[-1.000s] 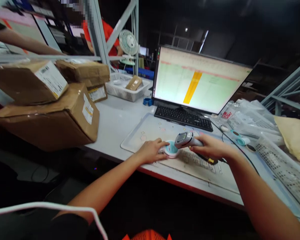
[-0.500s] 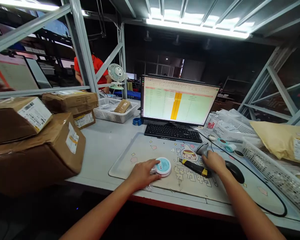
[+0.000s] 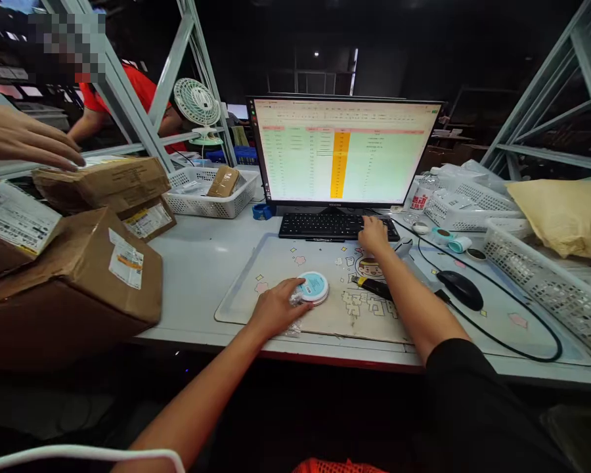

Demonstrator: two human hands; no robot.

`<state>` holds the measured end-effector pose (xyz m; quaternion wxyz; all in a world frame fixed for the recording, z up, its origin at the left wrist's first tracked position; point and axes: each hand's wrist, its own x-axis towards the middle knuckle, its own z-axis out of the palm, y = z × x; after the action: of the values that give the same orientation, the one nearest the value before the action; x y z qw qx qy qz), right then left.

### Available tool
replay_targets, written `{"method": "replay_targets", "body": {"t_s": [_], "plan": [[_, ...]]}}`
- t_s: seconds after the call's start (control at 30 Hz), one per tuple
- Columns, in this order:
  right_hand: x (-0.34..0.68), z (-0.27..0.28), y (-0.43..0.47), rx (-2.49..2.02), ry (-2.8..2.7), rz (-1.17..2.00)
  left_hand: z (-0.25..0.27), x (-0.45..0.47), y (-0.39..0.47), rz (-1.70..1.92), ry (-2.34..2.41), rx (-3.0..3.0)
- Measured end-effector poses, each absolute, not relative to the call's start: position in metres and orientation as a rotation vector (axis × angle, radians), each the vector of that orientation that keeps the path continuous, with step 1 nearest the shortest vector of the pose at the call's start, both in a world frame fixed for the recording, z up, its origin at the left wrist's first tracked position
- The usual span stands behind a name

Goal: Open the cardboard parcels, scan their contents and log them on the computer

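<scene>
My left hand (image 3: 277, 306) grips the near-left edge of a round white container (image 3: 314, 288) with a light-blue label, thumb and fingers on its sides. Crumpled clear plastic shows under that hand. The container rests on the pale printed desk mat (image 3: 243, 299). My right hand (image 3: 374, 234) lies over the right part of the black keyboard (image 3: 320, 225), fingers stretched towards the keys and holding nothing. A black-and-yellow box cutter (image 3: 373, 286) lies on the mat, partly hidden by my right forearm. The grey barcode scanner (image 3: 404, 247) lies beside that forearm, mostly covered.
A lit monitor (image 3: 295, 164) stands behind the keyboard. Cardboard boxes (image 3: 88, 282) are stacked left, with another person's hand (image 3: 29, 138) above them. A mouse (image 3: 460, 289), a cable and a white basket (image 3: 546, 276) are on the right. A white fan (image 3: 197, 102) stands behind.
My right hand has let go of the scanner and moved forward to the keyboard. The left hand keeps the container. Another person's hand has come in over the boxes; the view has tilted down.
</scene>
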<state>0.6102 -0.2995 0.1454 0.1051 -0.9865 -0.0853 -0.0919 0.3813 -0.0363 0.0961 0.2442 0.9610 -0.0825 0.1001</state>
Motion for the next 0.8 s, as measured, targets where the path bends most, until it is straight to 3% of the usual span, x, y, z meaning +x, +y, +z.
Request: {"method": "replay_targets", "body": {"t_s": [0.2, 0.47, 0.67, 0.8], "plan": [[0.617, 0.134, -0.307, -2.903, -0.306, -0.221, 0.096, 0.382, -0.037, 0.259, -0.204, 2.605], [0.577, 0.164, -0.28, -2.653, -0.646, -0.104, 0.094, 0.379, -0.034, 0.309, -0.242, 2.554], [0.491, 0.112, -0.243, -2.381, -1.01, 0.005, 0.087, 0.377, -0.032, 0.396, -0.379, 2.525], [0.476, 0.088, -0.237, -2.201, -0.958, -0.022, 0.084, 0.376, -0.033, 0.439, -0.415, 2.472]]}}
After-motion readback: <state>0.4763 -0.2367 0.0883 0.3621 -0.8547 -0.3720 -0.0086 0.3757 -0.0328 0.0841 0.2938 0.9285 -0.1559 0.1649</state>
